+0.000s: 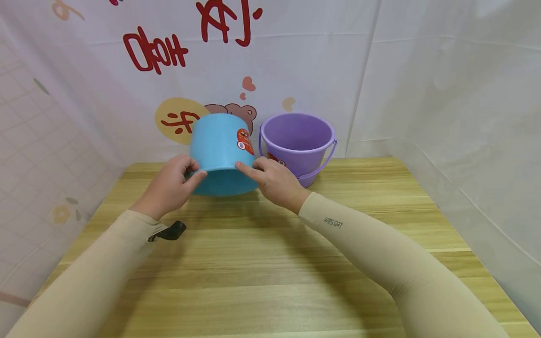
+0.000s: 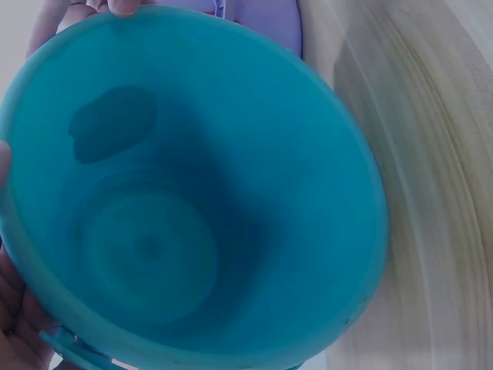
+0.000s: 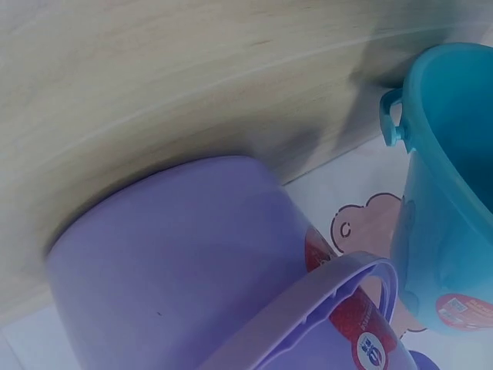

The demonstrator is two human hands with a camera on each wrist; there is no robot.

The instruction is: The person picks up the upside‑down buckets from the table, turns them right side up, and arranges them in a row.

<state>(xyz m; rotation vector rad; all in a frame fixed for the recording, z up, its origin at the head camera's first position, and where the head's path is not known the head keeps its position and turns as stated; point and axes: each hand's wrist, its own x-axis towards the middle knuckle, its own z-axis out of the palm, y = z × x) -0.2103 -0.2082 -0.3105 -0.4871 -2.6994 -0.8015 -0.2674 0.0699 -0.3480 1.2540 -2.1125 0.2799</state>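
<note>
A light blue bucket is tipped over, its mouth facing me and its base raised at the back. My left hand grips the rim at the left, the thumb along its edge. My right hand holds the rim at the right, index finger lying on the edge. In the left wrist view I see into the bucket's bare inside, with left-hand fingers at its lower left. Whether the rim touches the table is unclear. Close behind my right hand stands an upright purple bucket.
Both buckets are at the back of the wooden table, near a white printed curtain. The purple handle hangs down the front of its bucket. Pale walls enclose the sides.
</note>
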